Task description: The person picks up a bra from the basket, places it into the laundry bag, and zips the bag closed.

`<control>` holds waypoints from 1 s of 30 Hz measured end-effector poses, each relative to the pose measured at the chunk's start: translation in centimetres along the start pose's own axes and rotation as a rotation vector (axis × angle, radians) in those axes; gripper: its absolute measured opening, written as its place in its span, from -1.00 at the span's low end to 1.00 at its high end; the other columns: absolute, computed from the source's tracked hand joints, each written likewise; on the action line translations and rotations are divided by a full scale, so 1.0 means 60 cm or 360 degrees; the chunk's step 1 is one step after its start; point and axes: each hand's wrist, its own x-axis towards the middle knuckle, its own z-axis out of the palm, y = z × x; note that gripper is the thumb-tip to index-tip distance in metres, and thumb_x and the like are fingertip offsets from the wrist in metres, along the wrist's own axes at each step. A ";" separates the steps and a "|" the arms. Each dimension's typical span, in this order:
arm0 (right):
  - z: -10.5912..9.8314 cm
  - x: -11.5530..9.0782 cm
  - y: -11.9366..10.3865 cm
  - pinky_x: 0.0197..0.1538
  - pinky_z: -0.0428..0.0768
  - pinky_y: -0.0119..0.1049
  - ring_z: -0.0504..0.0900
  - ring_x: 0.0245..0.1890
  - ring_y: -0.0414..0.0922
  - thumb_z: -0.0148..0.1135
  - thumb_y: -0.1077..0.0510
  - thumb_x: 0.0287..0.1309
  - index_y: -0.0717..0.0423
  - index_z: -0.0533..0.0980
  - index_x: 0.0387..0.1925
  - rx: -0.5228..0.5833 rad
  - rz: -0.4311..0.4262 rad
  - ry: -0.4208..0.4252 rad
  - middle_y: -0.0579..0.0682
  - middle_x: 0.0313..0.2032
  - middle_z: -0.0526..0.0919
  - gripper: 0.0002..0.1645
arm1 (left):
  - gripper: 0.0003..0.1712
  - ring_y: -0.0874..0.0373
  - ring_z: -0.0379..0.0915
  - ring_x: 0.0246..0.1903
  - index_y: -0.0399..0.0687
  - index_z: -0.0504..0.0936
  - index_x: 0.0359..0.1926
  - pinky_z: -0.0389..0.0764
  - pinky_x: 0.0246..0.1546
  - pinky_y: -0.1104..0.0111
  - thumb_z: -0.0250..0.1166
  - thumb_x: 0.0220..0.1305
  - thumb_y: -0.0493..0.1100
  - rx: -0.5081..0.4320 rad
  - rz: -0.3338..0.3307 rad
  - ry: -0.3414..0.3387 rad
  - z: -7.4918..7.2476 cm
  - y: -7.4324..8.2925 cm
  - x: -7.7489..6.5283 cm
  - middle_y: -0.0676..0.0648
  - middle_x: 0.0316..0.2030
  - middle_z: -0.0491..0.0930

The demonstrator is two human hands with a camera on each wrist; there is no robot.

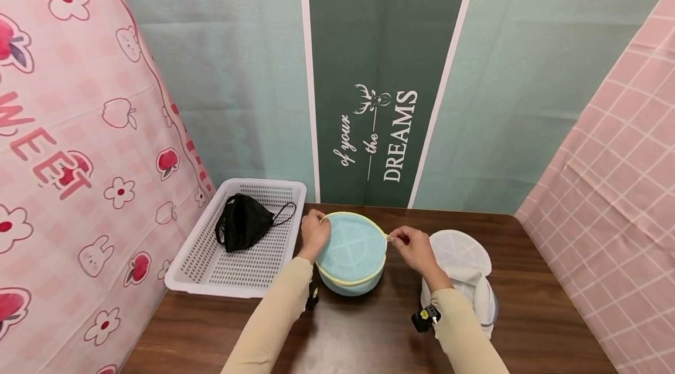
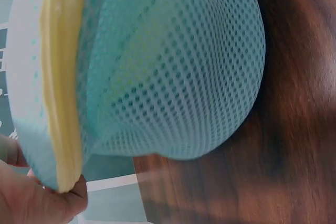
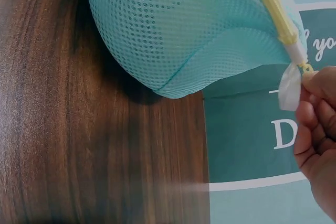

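A round light-blue mesh laundry bag (image 1: 352,248) with a yellow zipper edge (image 2: 63,77) stands on the table between both hands, its flat lid facing up. My left hand (image 1: 315,233) grips the bag's rim at its far left, thumb on top of the lid. At the right side of the rim, my right hand (image 1: 415,248) pinches the small yellow zipper pull (image 3: 306,68). A white tag (image 3: 290,87) hangs beside those fingertips. Through the mesh in the left wrist view, a faint yellowish patch shows; what it is cannot be told.
On the left stands a white perforated basket (image 1: 211,290) holding a black fabric item (image 1: 250,224) with a thin cord. A white round mesh bag (image 1: 459,251) with its lid folded back lies to the right, partly under my right forearm. Curtains border the wooden table (image 1: 364,333).
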 end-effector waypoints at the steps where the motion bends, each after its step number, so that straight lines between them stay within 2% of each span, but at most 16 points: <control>1: 0.000 0.001 0.001 -0.44 0.47 -0.29 0.46 -0.53 -0.17 0.32 0.33 0.02 0.13 0.59 -0.48 -0.0004 0.0013 0.0001 -0.11 -0.53 0.57 -0.93 | -0.93 -0.04 0.29 -0.31 -0.17 0.48 -0.28 0.33 -0.29 0.14 0.07 0.27 -0.29 0.0014 0.0002 -0.0021 -0.001 0.000 0.001 -0.14 -0.37 0.37; 5: 0.002 0.003 0.003 -0.43 0.47 -0.27 0.47 -0.52 -0.16 0.32 0.33 0.02 0.13 0.59 -0.45 -0.0017 0.0039 -0.0006 -0.09 -0.52 0.58 -0.93 | -0.89 -0.05 0.31 -0.27 -0.22 0.52 -0.25 0.34 -0.25 0.12 0.09 0.25 -0.29 0.0057 0.0018 -0.0048 -0.004 -0.003 0.002 -0.15 -0.36 0.41; 12: -0.003 -0.004 -0.002 -0.35 0.53 -0.20 0.55 -0.44 -0.12 0.29 0.34 0.02 0.22 0.58 -0.29 -0.0069 -0.0020 -0.0026 -0.04 -0.43 0.60 -0.84 | -0.73 -0.11 0.37 -0.20 -0.25 0.51 -0.03 0.43 -0.24 0.09 0.09 0.28 -0.23 0.0251 0.0296 -0.0011 -0.006 -0.005 -0.018 -0.23 -0.16 0.40; 17: -0.007 -0.010 -0.007 -0.32 0.54 -0.16 0.56 -0.41 -0.09 0.28 0.34 0.03 0.21 0.58 -0.26 -0.0088 -0.0014 -0.0063 -0.01 -0.40 0.61 -0.83 | -0.69 -0.10 0.37 -0.15 -0.21 0.50 0.01 0.44 -0.23 0.10 0.10 0.30 -0.18 0.0323 0.0347 -0.0010 -0.012 0.000 -0.026 -0.22 -0.10 0.38; 26: -0.035 -0.031 -0.011 -0.20 0.49 0.00 0.58 -0.24 0.05 0.31 0.22 0.06 0.21 0.57 -0.15 -0.0408 -0.0068 -0.0180 0.09 -0.22 0.62 -0.72 | -0.68 -0.09 0.41 -0.28 -0.22 0.55 -0.01 0.45 -0.37 0.09 0.19 0.23 -0.19 0.0436 0.0520 0.0055 -0.044 0.009 -0.028 -0.23 -0.15 0.41; 30: -0.052 -0.036 -0.012 -0.21 0.49 0.03 0.57 -0.24 0.10 0.32 0.20 0.05 0.21 0.57 -0.15 -0.0528 -0.0072 -0.0246 0.13 -0.22 0.60 -0.71 | -0.65 -0.09 0.42 -0.30 -0.20 0.54 0.02 0.46 -0.38 0.09 0.20 0.22 -0.18 0.0482 0.0547 0.0027 -0.057 0.010 -0.027 -0.25 -0.12 0.41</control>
